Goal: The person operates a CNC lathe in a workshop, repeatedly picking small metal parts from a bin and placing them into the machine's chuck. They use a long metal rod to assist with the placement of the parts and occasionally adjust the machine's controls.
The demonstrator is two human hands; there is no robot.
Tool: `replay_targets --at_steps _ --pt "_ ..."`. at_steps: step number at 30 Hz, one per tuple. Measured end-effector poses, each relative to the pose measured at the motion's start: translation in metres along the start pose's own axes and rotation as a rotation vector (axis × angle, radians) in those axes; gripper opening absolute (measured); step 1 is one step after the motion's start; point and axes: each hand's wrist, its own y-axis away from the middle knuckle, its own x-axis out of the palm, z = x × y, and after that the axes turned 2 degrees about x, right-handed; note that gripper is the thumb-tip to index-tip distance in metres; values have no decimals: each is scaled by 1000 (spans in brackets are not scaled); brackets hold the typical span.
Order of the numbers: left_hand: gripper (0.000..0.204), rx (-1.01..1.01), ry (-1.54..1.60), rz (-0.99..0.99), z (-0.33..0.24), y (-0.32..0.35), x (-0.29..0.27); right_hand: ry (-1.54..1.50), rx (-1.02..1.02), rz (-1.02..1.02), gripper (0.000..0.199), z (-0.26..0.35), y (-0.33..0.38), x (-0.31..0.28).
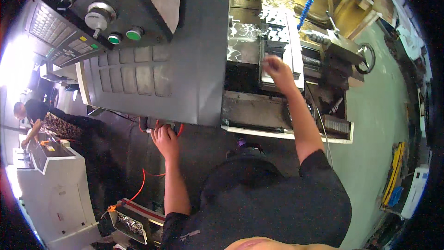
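My right hand reaches over the lathe's tool slide, fingers curled together. Anything inside them is too small or hidden to make out. Just beyond it are dark tool blocks on the wet, shiny slide. My left hand is by the lower edge of the grey machine door, its fingers bent over something mostly covered. A small pale end piece pokes out beside the fingertips, and a red hose shows next to the hand.
A blue jointed coolant hose arches above the slide. Right of it sits a tailstock with a handwheel. The control panel juts out at upper left. Another person works at a white machine. A bin of metal chips stands lower left.
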Motion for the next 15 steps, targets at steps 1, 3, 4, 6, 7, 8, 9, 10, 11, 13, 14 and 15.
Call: replay_targets --at_steps 1,3,4,6,7,8,9,10,11,13,14,15 --pt "20 -11 -18 5 6 -2 1 119 -70 -19 22 10 -31 1" --pt "20 -49 -44 52 13 -4 -3 457 -219 -79 18 12 -91 6" --pt "20 -66 -76 73 16 -5 -4 676 -300 -119 17 7 -121 11" --pt "21 -90 -120 107 24 -8 0 954 -685 -193 17 -20 -177 6" --pt "21 -112 -112 69 27 -8 3 1129 -694 -154 17 -24 -194 10" --pt "22 -117 -80 68 23 -12 1 1141 -660 -84 16 -35 -211 12" --pt "22 -120 -48 67 21 -17 -2 1152 -623 -15 15 -52 -226 13" --pt "23 -130 -20 64 17 -20 -7 1160 -594 57 15 -55 -235 17" --pt "25 -137 0 62 15 -23 -11 1186 -465 184 14 -58 -246 18" --pt "29 -147 42 58 11 -27 -17 1077 -426 297 14 -63 -269 16" --pt "30 -148 54 54 14 -26 -17 1022 -404 352 14 -64 -281 17" --pt "32 -148 67 50 19 -24 -17 954 -301 407 14 -63 -294 22"
